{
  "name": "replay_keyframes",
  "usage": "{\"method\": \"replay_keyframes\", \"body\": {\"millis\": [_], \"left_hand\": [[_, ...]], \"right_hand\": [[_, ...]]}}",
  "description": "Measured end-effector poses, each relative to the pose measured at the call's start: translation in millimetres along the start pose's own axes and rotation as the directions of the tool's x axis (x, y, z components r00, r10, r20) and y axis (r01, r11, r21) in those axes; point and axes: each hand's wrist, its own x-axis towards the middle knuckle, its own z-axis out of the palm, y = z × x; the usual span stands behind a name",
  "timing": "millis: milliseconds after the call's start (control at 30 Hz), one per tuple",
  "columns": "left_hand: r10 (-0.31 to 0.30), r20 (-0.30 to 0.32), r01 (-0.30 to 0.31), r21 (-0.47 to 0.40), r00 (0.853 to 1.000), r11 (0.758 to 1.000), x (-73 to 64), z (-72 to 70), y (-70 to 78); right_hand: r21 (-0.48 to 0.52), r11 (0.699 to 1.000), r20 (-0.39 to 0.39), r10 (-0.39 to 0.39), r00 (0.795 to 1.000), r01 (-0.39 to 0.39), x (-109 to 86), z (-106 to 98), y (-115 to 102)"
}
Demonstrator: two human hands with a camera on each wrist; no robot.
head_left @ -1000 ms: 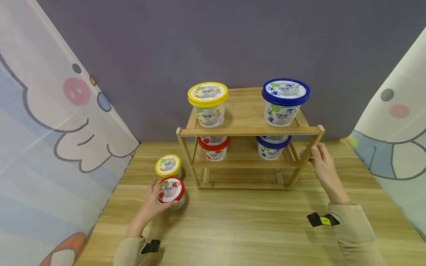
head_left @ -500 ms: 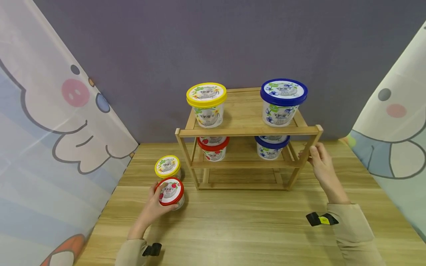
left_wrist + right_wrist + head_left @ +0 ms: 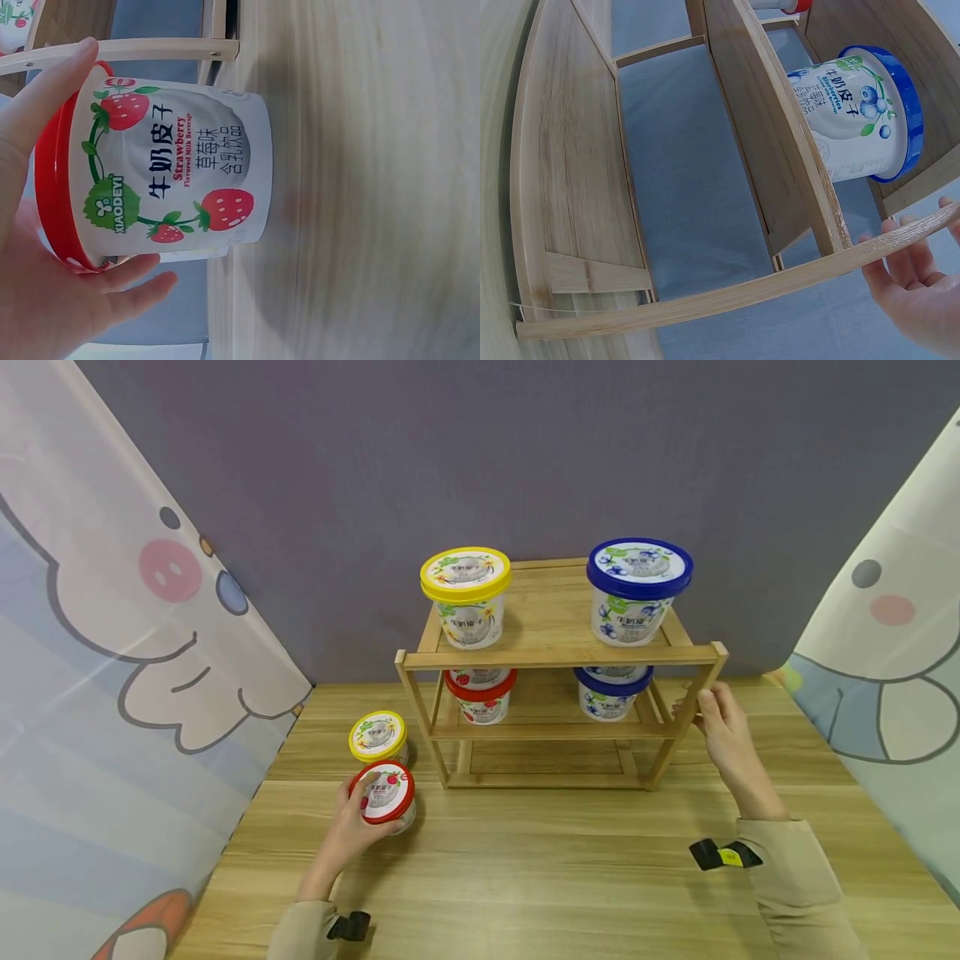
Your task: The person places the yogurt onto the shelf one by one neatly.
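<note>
My left hand (image 3: 347,833) grips a tub with a red lid (image 3: 385,793) by its rim, thumb and fingers on opposite sides. In the left wrist view, strawberries and the word Strawberry are printed on this tub (image 3: 172,161), which stands on or just above the table; I cannot tell which. Right behind it is a yellow-lidded tub (image 3: 377,735), partly hidden. My right hand (image 3: 727,743) holds the right front post of a wooden rack (image 3: 562,657). In the right wrist view, the fingers of that hand (image 3: 922,289) curl against the post.
On the rack's top tier stand a yellow-lidded tub (image 3: 468,597) at left and a blue-lidded tub (image 3: 636,593) at right. The middle tier carries another red-lidded tub (image 3: 482,697) and a blue-lidded one (image 3: 611,695). Cartoon-printed curtains (image 3: 112,610) flank the wooden table (image 3: 525,868).
The left forearm has shifted slightly to the right while the hand stays on the strawberry tub. The right hand keeps its place on the rack's post.
</note>
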Motion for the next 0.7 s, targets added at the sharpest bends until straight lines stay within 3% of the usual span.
{"method": "replay_keyframes", "body": {"millis": [400,533,700], "left_hand": [[0.021,-0.043,-0.021,0.002,0.999,1.000,0.5,2.8,1.9],[0.005,-0.049,-0.005,0.000,0.999,1.000,-0.2,3.7,2.1],[-0.013,-0.050,0.012,-0.021,0.999,1.000,-1.9,3.2,4.2]], "right_hand": [[0.012,1.000,-0.019,-0.015,1.000,0.015,0.7,1.1,-0.4],[-0.005,1.000,-0.006,-0.024,1.000,0.024,0.7,0.2,1.1],[0.054,0.998,-0.011,-0.032,0.999,0.033,0.7,0.7,1.5]]}}
